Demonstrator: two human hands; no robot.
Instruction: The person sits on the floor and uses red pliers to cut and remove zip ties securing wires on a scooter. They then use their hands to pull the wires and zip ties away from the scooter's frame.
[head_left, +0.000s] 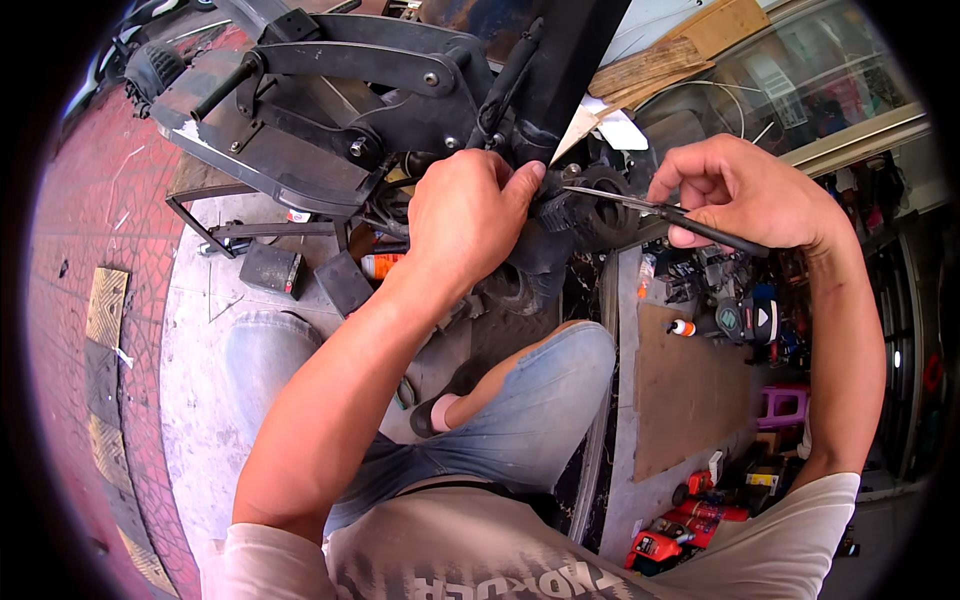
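My left hand (465, 210) is closed at the lower end of a thick black stem (575, 60) on a black scooter-like frame (370, 75). Its thumb points right; whatever the curled fingers grip is hidden behind the hand. Across from it, my right hand (750, 190) holds a slender pointed metal tool with a black handle (715, 232) between thumb and fingers. The tool's tip points left, close to my left thumb, in front of a dark knobbly part (595, 215) that may be a tyre. Dark cables (385, 205) hang below the frame, left of my left hand.
A metal stand (200, 225) props the frame's deck. Dark blocks (272, 268) and an orange can (380, 265) lie beneath. Wooden boards (670, 65) lean beside a glass case (820, 70). Cardboard (690, 390), a purple stool (783, 407) and red bottles (655, 545) stand right.
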